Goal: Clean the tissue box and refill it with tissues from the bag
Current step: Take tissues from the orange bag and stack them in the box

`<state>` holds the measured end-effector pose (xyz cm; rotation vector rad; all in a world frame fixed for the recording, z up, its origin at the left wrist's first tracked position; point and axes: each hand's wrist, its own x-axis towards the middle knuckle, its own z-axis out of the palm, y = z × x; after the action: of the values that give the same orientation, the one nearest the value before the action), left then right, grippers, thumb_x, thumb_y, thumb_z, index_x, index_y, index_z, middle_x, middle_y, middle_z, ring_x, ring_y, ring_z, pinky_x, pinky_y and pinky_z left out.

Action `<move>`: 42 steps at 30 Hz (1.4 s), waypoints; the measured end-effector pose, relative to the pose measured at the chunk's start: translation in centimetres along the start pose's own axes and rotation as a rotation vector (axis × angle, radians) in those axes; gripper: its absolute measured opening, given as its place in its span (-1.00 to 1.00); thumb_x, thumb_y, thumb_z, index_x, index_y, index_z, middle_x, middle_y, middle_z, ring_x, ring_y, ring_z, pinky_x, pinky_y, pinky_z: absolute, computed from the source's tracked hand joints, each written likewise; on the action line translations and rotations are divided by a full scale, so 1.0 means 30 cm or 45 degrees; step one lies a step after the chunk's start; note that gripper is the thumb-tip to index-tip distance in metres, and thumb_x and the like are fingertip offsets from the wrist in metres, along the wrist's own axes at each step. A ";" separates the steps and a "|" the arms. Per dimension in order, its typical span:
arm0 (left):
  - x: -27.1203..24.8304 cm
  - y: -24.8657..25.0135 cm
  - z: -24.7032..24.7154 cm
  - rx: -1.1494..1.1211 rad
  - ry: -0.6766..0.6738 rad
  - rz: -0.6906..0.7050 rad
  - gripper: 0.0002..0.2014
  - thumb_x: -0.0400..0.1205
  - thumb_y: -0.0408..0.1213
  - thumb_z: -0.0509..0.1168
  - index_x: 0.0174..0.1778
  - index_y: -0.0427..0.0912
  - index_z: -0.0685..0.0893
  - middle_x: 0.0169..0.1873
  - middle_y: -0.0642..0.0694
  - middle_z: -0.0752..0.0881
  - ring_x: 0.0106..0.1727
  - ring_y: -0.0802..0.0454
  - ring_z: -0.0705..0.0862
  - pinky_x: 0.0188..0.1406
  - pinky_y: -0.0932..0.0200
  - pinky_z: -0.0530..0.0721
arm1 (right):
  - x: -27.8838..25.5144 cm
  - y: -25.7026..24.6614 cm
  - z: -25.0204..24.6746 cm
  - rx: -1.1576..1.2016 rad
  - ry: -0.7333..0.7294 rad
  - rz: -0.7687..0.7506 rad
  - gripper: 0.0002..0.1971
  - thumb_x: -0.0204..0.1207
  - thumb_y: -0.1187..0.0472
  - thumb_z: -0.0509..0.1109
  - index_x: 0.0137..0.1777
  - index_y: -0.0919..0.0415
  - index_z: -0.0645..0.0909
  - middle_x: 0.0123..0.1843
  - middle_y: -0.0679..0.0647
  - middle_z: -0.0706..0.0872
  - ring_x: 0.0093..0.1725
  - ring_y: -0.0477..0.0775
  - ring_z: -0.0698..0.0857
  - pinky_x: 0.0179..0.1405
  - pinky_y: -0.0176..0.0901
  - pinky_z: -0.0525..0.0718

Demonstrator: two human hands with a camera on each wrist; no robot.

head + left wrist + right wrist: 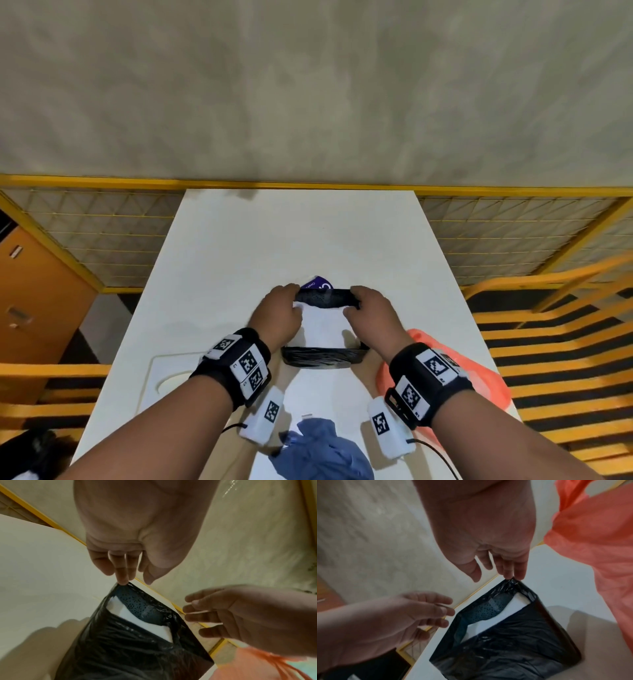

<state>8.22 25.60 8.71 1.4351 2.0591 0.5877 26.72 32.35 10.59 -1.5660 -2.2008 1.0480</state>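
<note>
A black tissue box (322, 358) wrapped in shiny black film (137, 649) stands open-topped in the middle of the white table (274, 240). A stack of white tissues (323, 325) lies inside it, against a lace-patterned inner wall (137, 601). My left hand (291, 298) touches the box's far left corner with near-straight fingertips (122, 581), thumb held apart. My right hand (352, 301) does the same at the far right corner, fingertips (510, 576) on the film's rim. Neither thumb pinches the box (513, 642).
An orange plastic bag (442, 363) lies right of the box, under my right wrist. A purple packet (318, 283) peeks out behind the box. A blue cloth (322, 448) sits at the near edge, a white board (161, 373) at the left. Yellow railings (548, 342) flank the table.
</note>
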 end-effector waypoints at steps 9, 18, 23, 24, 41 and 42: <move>-0.043 0.021 0.096 0.682 -0.585 0.030 -0.54 0.79 0.05 -0.18 -0.02 -0.07 0.59 0.05 -0.03 0.76 0.27 -0.13 0.63 0.45 -0.69 -0.29 | -0.085 -0.024 0.065 -0.591 -0.549 -0.019 -0.71 0.67 -0.02 0.11 0.04 0.11 0.60 0.25 0.15 0.70 0.32 0.24 0.60 0.45 0.29 0.33; -0.088 0.257 0.171 0.231 -0.132 0.620 -0.64 0.63 -0.04 0.10 0.18 0.03 0.74 0.07 0.03 0.76 0.18 -0.02 0.71 0.25 -0.11 0.58 | -0.252 0.128 -0.264 -0.210 0.145 0.164 -0.79 0.51 0.22 0.20 -0.30 0.11 0.60 -0.26 -0.02 0.73 -0.20 0.06 0.67 -0.23 -0.04 0.65; -0.127 0.457 0.309 0.263 -0.341 1.089 -0.71 0.59 -0.20 0.19 0.11 -0.08 0.76 -0.08 -0.12 0.78 0.00 -0.19 0.72 -0.04 -0.09 0.67 | -0.300 0.331 -0.261 -0.236 0.168 0.458 -0.79 0.55 0.24 0.19 -0.21 0.17 0.65 -0.13 0.12 0.77 -0.09 0.16 0.71 -0.26 -0.12 0.51; -0.132 0.490 0.336 0.287 -0.359 1.177 -0.71 0.59 -0.24 0.20 0.13 -0.08 0.76 -0.06 -0.12 0.79 0.00 -0.19 0.73 -0.06 -0.06 0.67 | -0.315 0.358 -0.248 -0.278 0.146 0.468 -0.79 0.57 0.27 0.19 -0.13 0.19 0.68 -0.05 0.15 0.78 -0.02 0.19 0.72 -0.21 -0.14 0.49; -0.075 0.447 0.470 0.809 -0.715 0.667 -0.62 0.56 -0.37 0.34 0.31 -0.30 0.56 0.23 -0.31 0.65 0.26 -0.29 0.65 0.21 -0.11 0.67 | -0.332 0.519 -0.114 -0.777 -0.070 0.380 -0.56 0.50 0.22 0.26 0.39 -0.03 0.53 0.36 0.11 0.60 0.39 0.26 0.53 0.28 0.33 0.55; -0.079 0.446 0.474 0.802 -0.699 0.673 -0.61 0.55 -0.36 0.37 0.31 -0.30 0.56 0.21 -0.30 0.67 0.25 -0.30 0.66 0.19 -0.12 0.69 | -0.333 0.527 -0.121 -0.789 -0.068 0.386 -0.57 0.49 0.20 0.27 0.37 -0.07 0.54 0.36 0.08 0.61 0.38 0.24 0.55 0.28 0.31 0.56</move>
<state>27.62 28.37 6.99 2.2208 1.4658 -0.3011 44.13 27.51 4.57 -2.1976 -2.5294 0.4799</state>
